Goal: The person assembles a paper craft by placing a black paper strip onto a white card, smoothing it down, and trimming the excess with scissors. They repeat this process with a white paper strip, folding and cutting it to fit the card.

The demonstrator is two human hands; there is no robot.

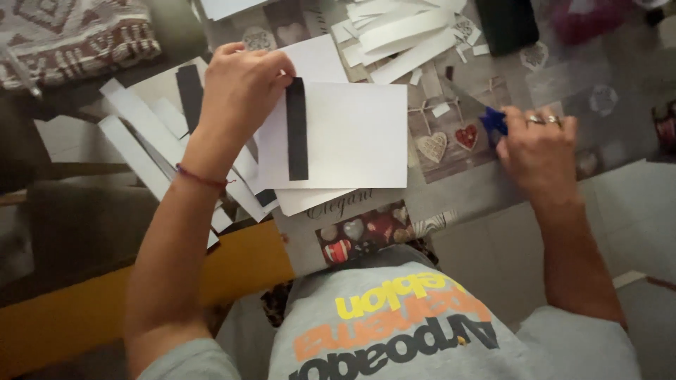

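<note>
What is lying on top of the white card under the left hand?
A black paper strip lies upright on the white card. The left hand covers the strip's top end, so that part cannot be seen.

Matt white paper sheet (pixel 352 134), glossy tablecloth (pixel 451 190)

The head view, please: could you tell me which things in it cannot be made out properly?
- Blue object at the right hand: its kind is unclear, since it is blurred and partly covered by the fingers.
- Pale strips at the top: cut off by the picture's edge.
- Black strip on the white sheet: its upper end is hidden under the left hand.
- Dark object at the top: cut off and blurred.
</note>
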